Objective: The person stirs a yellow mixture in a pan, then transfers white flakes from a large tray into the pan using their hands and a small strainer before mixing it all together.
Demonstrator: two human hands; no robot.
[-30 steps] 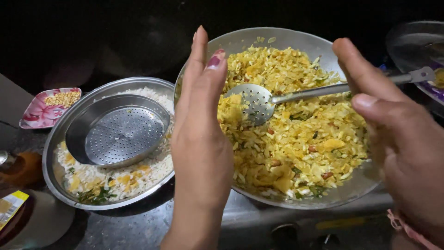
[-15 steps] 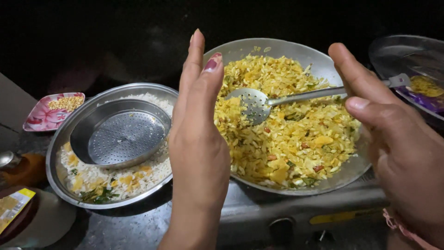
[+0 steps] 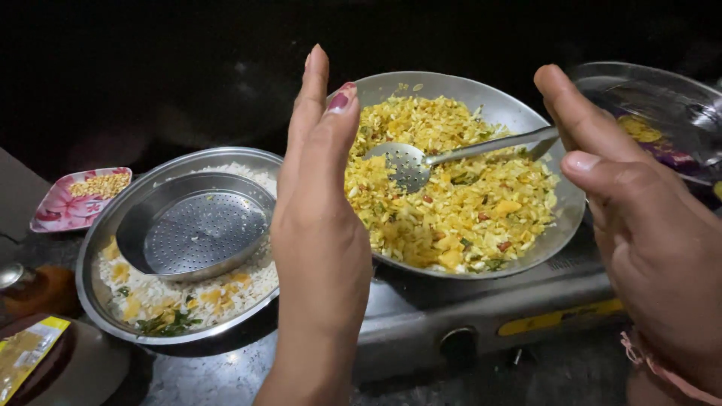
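Observation:
A steel pan (image 3: 519, 113) full of yellow flaked-rice mix (image 3: 451, 188) sits on a stove (image 3: 466, 316). A slotted steel spoon (image 3: 410, 165) lies in the mix, its handle pointing right. My left hand (image 3: 320, 218) is raised flat and upright at the pan's left side, fingers together, holding nothing. My right hand (image 3: 639, 218) is raised at the pan's right side, fingers straight and apart from the spoon handle, holding nothing. Both palms face each other across the pan.
Left of the pan a steel bowl (image 3: 101, 240) holds white flaked rice and a perforated strainer (image 3: 195, 229). A small pink dish with yellow lentils (image 3: 79, 199) is at far left. A glass lid (image 3: 662, 105) lies at right. A yellow packet (image 3: 26, 353) is at bottom left.
Both hands stay raised on either side of the pan. The view has shifted slightly, so the pan and bowls sit a bit higher and more to the left in the picture.

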